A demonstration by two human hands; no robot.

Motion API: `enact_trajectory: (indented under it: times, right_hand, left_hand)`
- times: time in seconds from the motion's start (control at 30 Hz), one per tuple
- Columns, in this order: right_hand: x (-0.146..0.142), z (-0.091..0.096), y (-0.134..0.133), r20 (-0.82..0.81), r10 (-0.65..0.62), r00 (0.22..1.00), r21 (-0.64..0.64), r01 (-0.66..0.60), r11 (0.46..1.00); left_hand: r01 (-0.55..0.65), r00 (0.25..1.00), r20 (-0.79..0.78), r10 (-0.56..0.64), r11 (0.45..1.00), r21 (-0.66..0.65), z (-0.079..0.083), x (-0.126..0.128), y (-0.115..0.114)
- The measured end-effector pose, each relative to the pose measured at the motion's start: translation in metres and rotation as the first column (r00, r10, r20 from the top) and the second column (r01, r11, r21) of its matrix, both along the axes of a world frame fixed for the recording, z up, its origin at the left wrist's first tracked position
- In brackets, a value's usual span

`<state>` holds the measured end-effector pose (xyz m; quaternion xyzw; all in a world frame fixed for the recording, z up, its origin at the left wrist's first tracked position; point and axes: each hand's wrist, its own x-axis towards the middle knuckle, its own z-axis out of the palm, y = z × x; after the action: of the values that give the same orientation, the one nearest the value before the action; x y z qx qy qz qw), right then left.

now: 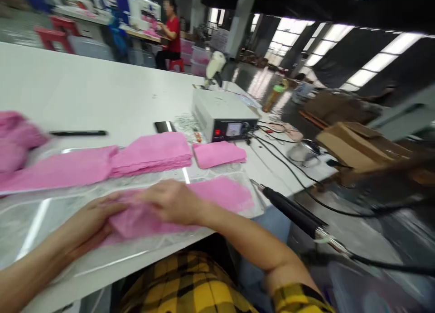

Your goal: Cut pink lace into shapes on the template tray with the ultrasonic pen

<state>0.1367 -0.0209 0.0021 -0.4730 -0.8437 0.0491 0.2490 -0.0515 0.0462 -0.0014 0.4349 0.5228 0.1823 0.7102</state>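
1. Looking down at a white table [102, 91], both hands are on one piece of pink cloth [224, 193]. It lies flat at bottom centre of the frame, right by the table's near edge, on top of a shiny see-through sheet [30, 218].
2. Right hand [170, 202] comes in from the lower right and lies palm down on the middle of the cloth. Its fingers are spread flat and point toward frame left, so it's pressing rather than gripping.
3. Left hand [90, 222] is at the cloth's left end with its fingers over the edge. It's honestly too blurry to tell whether it's pinching the cloth or just resting there.
4. Just above the hands there's a row of more pink stuff. A thick folded stack [152, 152] sits mid frame, with a smaller stack [219, 153] to its right. A long flat pile [64, 168] touches the thick stack on the left, and a fuzzy heap [13, 141] sits at the far left edge.
5. Behind the row lie a black pen [78, 132] and a dark phone [165, 126], well apart from each other.
6. Right of centre is a white box machine [220, 109] with a dial and a red light on its dark front, just behind the smaller stack.
7. A black handheld tool [292, 211] pokes out at lower right, with its tip near the cloth's right end and a cable running off to the right.
8. Upper left, way back, a person in a red top [174, 30] sits at another table. Cardboard boxes [353, 145] are at the right side of the frame.
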Motion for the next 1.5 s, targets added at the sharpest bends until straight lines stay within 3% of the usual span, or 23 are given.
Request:
enact_trajectory:
  times: [0.07, 0.1, 0.23, 0.37, 0.57, 0.83, 1.1, 1.3, 1.4, 1.5]
  right_hand:
    - [0.019, -0.001, -0.012, -0.166, -0.248, 0.954, -0.079, 0.238, 0.968]
    - [0.03, -0.001, -0.016, -0.2, -0.291, 0.935, -0.086, 0.279, 0.956]
    - [0.067, -0.007, -0.027, -0.241, -0.328, 0.913, -0.123, 0.307, 0.944]
    - [0.072, -0.011, -0.037, -0.107, -0.433, 0.895, -0.277, 0.392, 0.877]
    - [0.052, -0.017, -0.022, -0.035, -0.415, 0.909, -0.315, 0.384, 0.868]
    - [0.042, -0.019, -0.009, 0.082, -0.389, 0.918, -0.361, 0.391, 0.847]
    - [0.039, 0.0, 0.002, 0.114, -0.348, 0.931, -0.377, 0.364, 0.852]
    - [0.03, -0.003, 0.022, 0.158, -0.349, 0.924, -0.38, 0.383, 0.842]
    - [0.028, -0.003, 0.013, 0.16, -0.361, 0.919, -0.353, 0.395, 0.849]
    - [0.026, -0.004, -0.01, 0.112, -0.274, 0.955, -0.335, 0.296, 0.894]
  left_hand:
    - [-0.01, 0.996, 0.088, 0.017, 0.997, -0.079, 0.008, -0.002, -0.009]
    - [-0.016, 0.996, 0.083, 0.024, 0.995, -0.096, 0.01, -0.003, -0.011]
    - [0.077, 0.996, 0.055, -0.074, 0.996, -0.045, 0.008, -0.009, -0.014]
    - [0.127, 0.991, 0.029, -0.129, 0.99, 0.061, 0.003, -0.014, -0.018]
    - [0.16, 0.987, 0.007, -0.163, 0.979, 0.128, -0.003, -0.015, -0.017]
    - [0.221, 0.97, -0.143, -0.195, 0.954, 0.202, -0.004, -0.022, -0.014]
    - [0.313, 0.947, -0.21, -0.242, 0.841, 0.441, -0.004, -0.033, -0.014]
    - [0.385, 0.91, -0.366, -0.194, 0.722, 0.575, -0.009, -0.037, -0.008]
    - [0.411, 0.9, -0.388, -0.2, 0.685, 0.602, -0.01, -0.037, -0.007]
    - [0.437, 0.889, -0.398, -0.227, 0.679, 0.59, -0.008, -0.037, -0.006]
